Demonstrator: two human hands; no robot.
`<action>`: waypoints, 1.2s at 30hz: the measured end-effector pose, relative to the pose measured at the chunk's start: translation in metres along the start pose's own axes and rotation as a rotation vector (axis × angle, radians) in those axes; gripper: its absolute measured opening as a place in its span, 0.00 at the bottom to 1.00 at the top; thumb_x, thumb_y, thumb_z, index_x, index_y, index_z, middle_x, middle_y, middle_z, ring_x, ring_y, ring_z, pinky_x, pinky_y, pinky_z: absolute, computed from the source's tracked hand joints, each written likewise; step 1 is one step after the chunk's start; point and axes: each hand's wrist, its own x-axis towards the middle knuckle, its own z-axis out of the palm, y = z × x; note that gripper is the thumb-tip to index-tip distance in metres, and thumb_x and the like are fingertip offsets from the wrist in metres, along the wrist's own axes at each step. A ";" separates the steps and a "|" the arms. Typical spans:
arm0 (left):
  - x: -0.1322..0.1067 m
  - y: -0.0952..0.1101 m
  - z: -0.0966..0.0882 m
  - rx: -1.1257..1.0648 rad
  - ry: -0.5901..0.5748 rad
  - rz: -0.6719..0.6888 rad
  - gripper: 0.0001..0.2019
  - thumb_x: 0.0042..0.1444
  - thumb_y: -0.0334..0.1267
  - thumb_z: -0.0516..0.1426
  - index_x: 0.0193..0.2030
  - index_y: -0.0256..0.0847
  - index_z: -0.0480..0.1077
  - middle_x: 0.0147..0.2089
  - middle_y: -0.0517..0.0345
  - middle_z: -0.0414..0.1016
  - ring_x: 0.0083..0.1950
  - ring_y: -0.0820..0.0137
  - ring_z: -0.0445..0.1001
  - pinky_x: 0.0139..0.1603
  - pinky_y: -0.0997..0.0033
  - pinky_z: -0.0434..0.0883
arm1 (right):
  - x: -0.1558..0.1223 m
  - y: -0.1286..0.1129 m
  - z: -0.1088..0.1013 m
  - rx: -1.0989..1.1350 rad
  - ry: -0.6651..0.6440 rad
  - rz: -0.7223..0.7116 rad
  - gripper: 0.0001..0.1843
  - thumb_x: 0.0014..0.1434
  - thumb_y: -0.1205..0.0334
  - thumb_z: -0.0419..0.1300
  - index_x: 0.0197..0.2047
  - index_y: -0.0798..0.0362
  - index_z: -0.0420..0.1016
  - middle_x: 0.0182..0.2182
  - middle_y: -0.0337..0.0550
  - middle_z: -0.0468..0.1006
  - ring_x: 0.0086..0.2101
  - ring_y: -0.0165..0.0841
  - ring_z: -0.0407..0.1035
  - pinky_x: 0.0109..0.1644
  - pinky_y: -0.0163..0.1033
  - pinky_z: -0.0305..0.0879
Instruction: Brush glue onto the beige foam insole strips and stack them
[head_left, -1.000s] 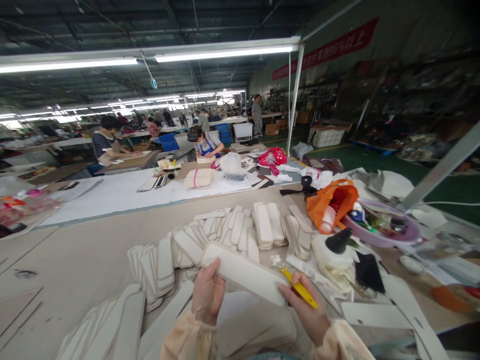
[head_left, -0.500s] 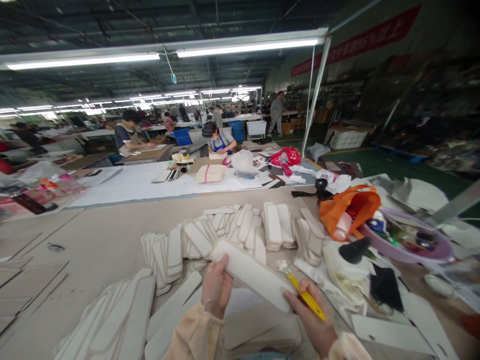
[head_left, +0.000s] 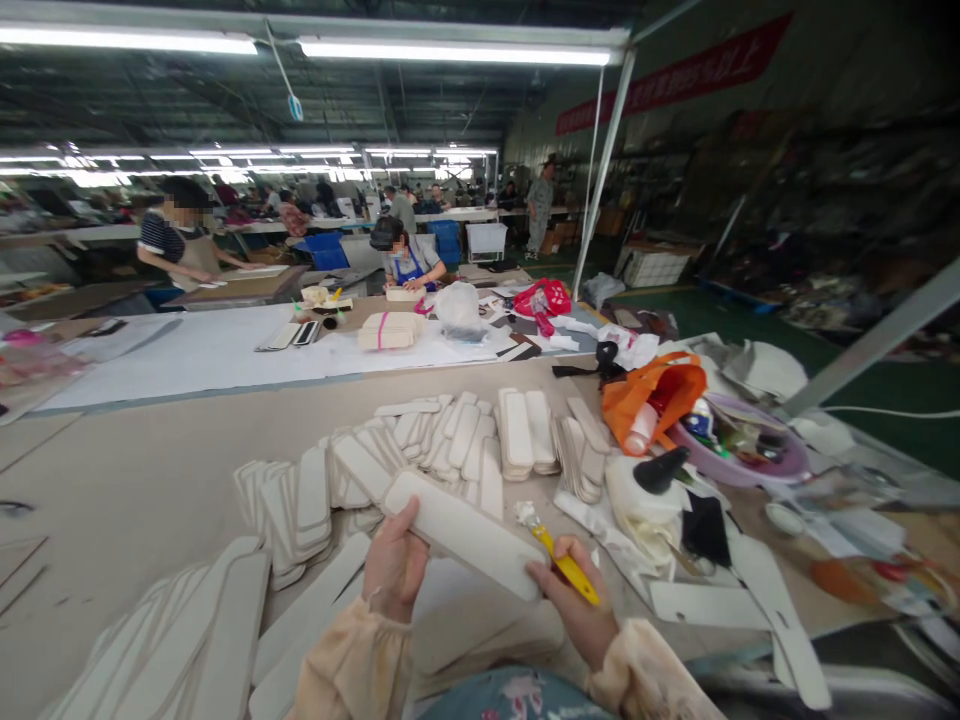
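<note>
A long, round-ended off-white panel (head_left: pixel 469 535) slants across in front of me, above a stack of similar pieces (head_left: pixel 480 625). My left hand (head_left: pixel 396 560) is closed on its upper left end, thumb on top. My right hand (head_left: pixel 576 600) pinches the lower right corner of the panel and also grips a yellow-handled brush (head_left: pixel 574 572). White residue covers the brush's tip, which points up and left beside the panel. The fingers under the panel are hidden.
Fanned piles of off-white panels (head_left: pixel 172 630) lie at left, with more stacks (head_left: pixel 454 430) behind my hands. An orange bag (head_left: pixel 652 400), a purple basin (head_left: pixel 739 470) and a black cone-shaped nozzle (head_left: pixel 661 470) stand at right. A co-worker (head_left: pixel 409 262) sits across the table.
The view has turned slightly right and down, so the scene sits further left and higher. Both hands still hold the panel at nearly the same slant, with the brush in my right hand.
</note>
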 end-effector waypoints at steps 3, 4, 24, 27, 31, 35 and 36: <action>-0.003 0.000 -0.002 0.013 -0.044 -0.045 0.11 0.58 0.24 0.53 0.45 0.34 0.72 0.43 0.49 0.78 0.43 0.69 0.77 0.47 0.69 0.76 | 0.000 0.001 0.001 0.004 -0.010 -0.020 0.19 0.50 0.53 0.66 0.32 0.47 0.57 0.19 0.28 0.58 0.21 0.28 0.56 0.25 0.32 0.53; -0.005 -0.002 -0.004 0.025 -0.075 -0.077 0.11 0.58 0.25 0.53 0.46 0.34 0.72 0.44 0.49 0.78 0.43 0.69 0.77 0.47 0.68 0.76 | 0.000 0.002 0.001 0.004 -0.006 -0.028 0.19 0.50 0.53 0.66 0.32 0.47 0.57 0.19 0.28 0.58 0.21 0.28 0.55 0.25 0.32 0.52; -0.020 -0.019 -0.027 0.133 -0.036 -0.210 0.11 0.54 0.23 0.56 0.45 0.34 0.69 0.39 0.49 0.78 0.39 0.68 0.78 0.43 0.66 0.77 | -0.002 0.004 0.005 0.076 0.014 0.038 0.22 0.47 0.47 0.66 0.32 0.48 0.57 0.21 0.29 0.60 0.21 0.27 0.58 0.24 0.32 0.59; -0.022 -0.018 -0.031 0.128 -0.068 -0.209 0.10 0.54 0.25 0.58 0.43 0.34 0.69 0.39 0.49 0.79 0.38 0.67 0.78 0.43 0.67 0.76 | -0.004 0.004 0.007 0.064 0.010 0.036 0.22 0.45 0.49 0.68 0.32 0.48 0.58 0.21 0.29 0.60 0.21 0.27 0.58 0.24 0.31 0.59; -0.024 -0.021 -0.036 0.091 -0.069 -0.209 0.10 0.52 0.26 0.59 0.42 0.33 0.69 0.38 0.49 0.79 0.39 0.66 0.78 0.44 0.67 0.75 | -0.007 0.007 0.010 0.018 0.051 0.038 0.24 0.43 0.46 0.68 0.31 0.47 0.58 0.21 0.30 0.60 0.22 0.28 0.58 0.25 0.32 0.58; -0.025 -0.028 -0.044 0.025 -0.073 -0.209 0.14 0.50 0.27 0.61 0.44 0.35 0.68 0.42 0.48 0.78 0.42 0.64 0.77 0.45 0.66 0.74 | -0.006 0.013 0.009 -0.079 0.032 0.024 0.25 0.41 0.45 0.68 0.31 0.46 0.58 0.20 0.30 0.61 0.21 0.30 0.58 0.24 0.33 0.57; -0.026 -0.030 -0.047 0.012 -0.075 -0.210 0.16 0.48 0.27 0.61 0.46 0.37 0.68 0.43 0.48 0.78 0.43 0.64 0.77 0.46 0.66 0.73 | -0.005 0.015 0.009 -0.105 0.025 0.018 0.25 0.41 0.45 0.68 0.31 0.46 0.58 0.20 0.30 0.61 0.21 0.30 0.58 0.25 0.33 0.58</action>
